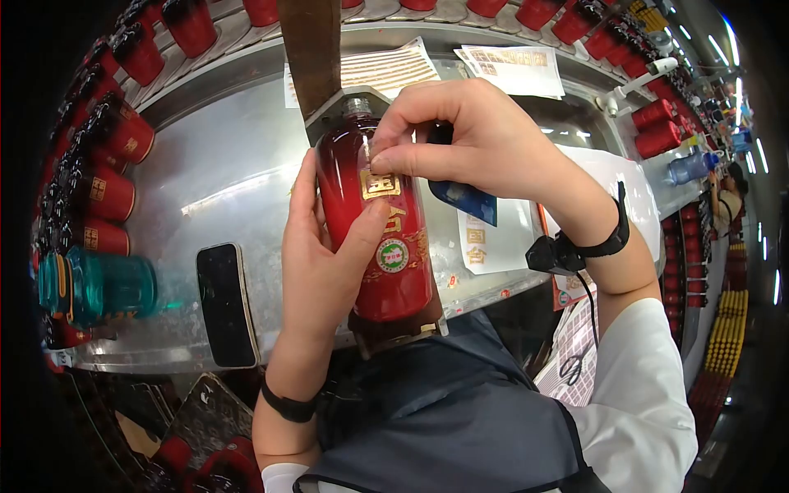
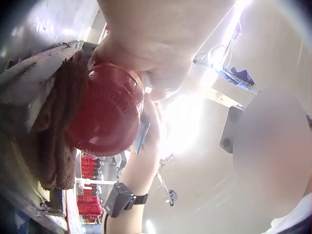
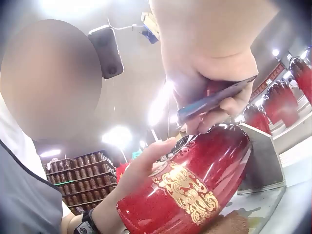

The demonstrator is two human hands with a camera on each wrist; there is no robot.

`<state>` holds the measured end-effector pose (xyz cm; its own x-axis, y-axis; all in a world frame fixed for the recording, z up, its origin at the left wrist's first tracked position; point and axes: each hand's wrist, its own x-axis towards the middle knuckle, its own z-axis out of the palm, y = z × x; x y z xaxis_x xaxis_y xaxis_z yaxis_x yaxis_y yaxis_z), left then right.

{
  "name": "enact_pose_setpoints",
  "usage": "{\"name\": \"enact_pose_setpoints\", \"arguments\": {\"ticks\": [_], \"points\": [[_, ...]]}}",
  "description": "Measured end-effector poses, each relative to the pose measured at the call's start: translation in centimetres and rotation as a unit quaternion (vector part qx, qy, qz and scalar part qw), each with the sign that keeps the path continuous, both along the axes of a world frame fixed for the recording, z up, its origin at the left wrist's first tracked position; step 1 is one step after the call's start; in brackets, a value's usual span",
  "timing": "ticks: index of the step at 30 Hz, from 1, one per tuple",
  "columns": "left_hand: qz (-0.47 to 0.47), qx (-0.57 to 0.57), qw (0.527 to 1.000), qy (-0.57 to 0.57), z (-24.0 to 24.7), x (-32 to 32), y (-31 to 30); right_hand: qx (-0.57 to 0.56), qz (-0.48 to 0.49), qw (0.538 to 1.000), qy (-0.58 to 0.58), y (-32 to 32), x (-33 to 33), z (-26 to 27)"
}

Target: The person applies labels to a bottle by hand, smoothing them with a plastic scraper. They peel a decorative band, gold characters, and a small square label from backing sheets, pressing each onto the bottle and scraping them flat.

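A dark red glass bottle point(image 1: 403, 283) lies on its back in a metal stand, its clear threaded neck pointing away. Around its left side curls the left hand point(image 1: 325, 263), the thumb on the front near gold characters. The right hand point(image 1: 485, 135) has thumb and index finger at a gold square label point(image 1: 380, 184) on the bottle's upper front; whether they pinch a bit of film cannot be told. Held in that same hand is a dark blue card point(image 1: 464, 201), also seen in the right wrist view point(image 3: 209, 101). A brown cloth point(image 2: 68, 122) lies under the bottle.
A black phone point(image 1: 226, 304) and a teal bottle point(image 1: 119, 283) are at the left of the metal table point(image 1: 222, 164). Sticker sheets point(image 1: 509, 70) lie at the back and right. Red-black bottles point(image 1: 107, 193) line the curved conveyor around the table.
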<state>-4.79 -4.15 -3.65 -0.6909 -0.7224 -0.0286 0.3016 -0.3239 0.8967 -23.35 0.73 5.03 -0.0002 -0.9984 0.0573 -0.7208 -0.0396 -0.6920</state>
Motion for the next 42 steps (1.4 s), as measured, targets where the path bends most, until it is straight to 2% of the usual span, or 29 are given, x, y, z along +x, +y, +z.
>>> {"name": "enact_pose_setpoints", "arguments": {"ticks": [2,9,42], "points": [[0.003,-0.005,1.000,-0.007,-0.1,-0.1,0.0,0.017,-0.006,0.999,-0.045,-0.1,0.0,-0.3],[-0.002,-0.013,1.000,-0.009,0.1,-0.1,0.3,0.002,-0.008,0.998,-0.061,0.0,-0.2,-0.8],[-0.020,-0.010,1.000,0.006,0.3,-0.2,0.5,-0.054,0.005,0.998,-0.039,0.0,-0.4,-1.4]]}}
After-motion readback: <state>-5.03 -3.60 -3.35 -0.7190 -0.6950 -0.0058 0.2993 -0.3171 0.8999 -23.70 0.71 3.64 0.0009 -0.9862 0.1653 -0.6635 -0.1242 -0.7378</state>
